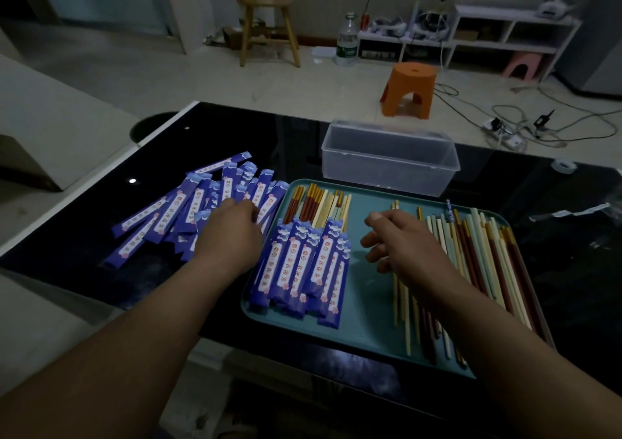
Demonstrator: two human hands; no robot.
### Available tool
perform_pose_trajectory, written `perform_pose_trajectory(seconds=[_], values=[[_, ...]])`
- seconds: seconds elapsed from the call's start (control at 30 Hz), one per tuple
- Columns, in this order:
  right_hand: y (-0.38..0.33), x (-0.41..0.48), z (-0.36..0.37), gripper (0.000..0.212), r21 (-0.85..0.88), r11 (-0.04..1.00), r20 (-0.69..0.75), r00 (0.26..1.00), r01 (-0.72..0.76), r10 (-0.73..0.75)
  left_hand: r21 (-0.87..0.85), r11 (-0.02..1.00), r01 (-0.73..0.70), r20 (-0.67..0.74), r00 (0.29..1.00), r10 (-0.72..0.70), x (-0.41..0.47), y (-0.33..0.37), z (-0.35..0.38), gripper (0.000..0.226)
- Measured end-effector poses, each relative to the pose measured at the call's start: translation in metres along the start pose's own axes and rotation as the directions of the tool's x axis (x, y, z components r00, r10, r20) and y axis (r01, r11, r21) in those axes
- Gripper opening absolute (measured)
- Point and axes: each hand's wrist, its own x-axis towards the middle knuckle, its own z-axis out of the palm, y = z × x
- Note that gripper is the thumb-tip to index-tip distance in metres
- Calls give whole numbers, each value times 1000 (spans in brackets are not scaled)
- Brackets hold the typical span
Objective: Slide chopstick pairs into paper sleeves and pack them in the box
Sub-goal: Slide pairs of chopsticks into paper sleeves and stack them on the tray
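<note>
Plainly, we were at the sleeving step, with the packing not yet begun; the clear box [387, 159] stood on the black table [235, 135] just beyond the teal tray [363, 324], and we could see nothing inside it. The left hand [232, 233] lay on the heap of empty paper sleeves [168, 219] spread on the table left of the tray; its fingers were bent down into the heap and hidden behind the back of the hand, so we could not tell whether it had pinched one. The right hand [407, 246] hung above the tray, between the sleeved pairs [303, 263] at the tray's left and the loose chopsticks [488, 253] at its right; its fingers were loosely curled, thumb out, and as far as we could see it held nothing, though a few sticks ran under the palm. The sleeved pairs lay side by side, their bare ends pointing toward the box.

We judged that the next move called for two things at once: the left hand had to free a single sleeve from the overlapping heap, mouth foremost; the right had to gather two matching sticks, since red, cream and pale ones lay mixed. The risk, we thought, was lifting several sleeves together, or pairing unlike colours in the dim light.
</note>
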Motion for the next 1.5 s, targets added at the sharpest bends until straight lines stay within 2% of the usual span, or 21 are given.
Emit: perform_pose_trajectory(seconds=[0.27, 0.37, 0.7, 0.83, 0.93, 1.0, 1.07, 1.13, 1.2, 1.27, 1.33, 1.4, 1.5], values=[[-4, -4, 6, 26, -13, 1000, 27, 1000, -1, 1, 135, 990, 33, 50, 998, -40, 5, 1, 0, 40], [-3, -4, 6, 26, -24, 1000, 26, 1000, -6, 6, 159, 985, 64, 50, 996, -73, 7, 1, 0, 37], [0, 1, -9, 26, -29, 1000, -37, 999, -1, 0, 130, 990, 56, -24, 998, -53, 4, 3, -6, 27], [3, 8, -28, 22, 15, 999, -110, 993, -31, 33, 54, 997, 62, -73, 996, -58, 6, 4, -17, 25], [7, 13, -42, 20, -7, 996, -142, 986, -85, 83, -171, 985, 28, -99, 994, -45, 5, 24, -34, 23], [10, 14, -47, 20, -52, 991, -126, 985, -122, 114, -403, 915, 32, -40, 998, -53, -1, 44, -39, 8], [13, 13, -49, 19, -105, 985, -113, 985, -140, 128, -597, 793, 120, 126, 991, -55, -8, 61, -35, 4], [15, 12, -48, 18, -187, 972, -101, 987, -139, 121, -684, 689, 240, 306, 952, -29, -15, 72, -28, 2], [14, 11, -45, 19, -202, 969, -76, 989, -140, 128, -708, 631, 319, 431, 902, 28, -23, 81, -22, 5], [13, 13, -39, 26, -10, 984, -11, 984, -180, 180, -703, 622, 345, 522, 844, 122, -33, 90, -19, 8], [9, 14, -34, 34, 201, 953, 61, 974, -226, 218, -683, 657, 320, 576, 789, 214, -41, 97, -16, 7], [9, 16, -30, 33, 229, 951, 68, 978, -209, 198, -660, 697, 280, 601, 754, 266, -47, 101, -13, 8], [10, 14, -24, 28, 182, 966, 68, 982, -184, 174, -649, 719, 247, 596, 752, 280, -53, 102, -12, 8]])
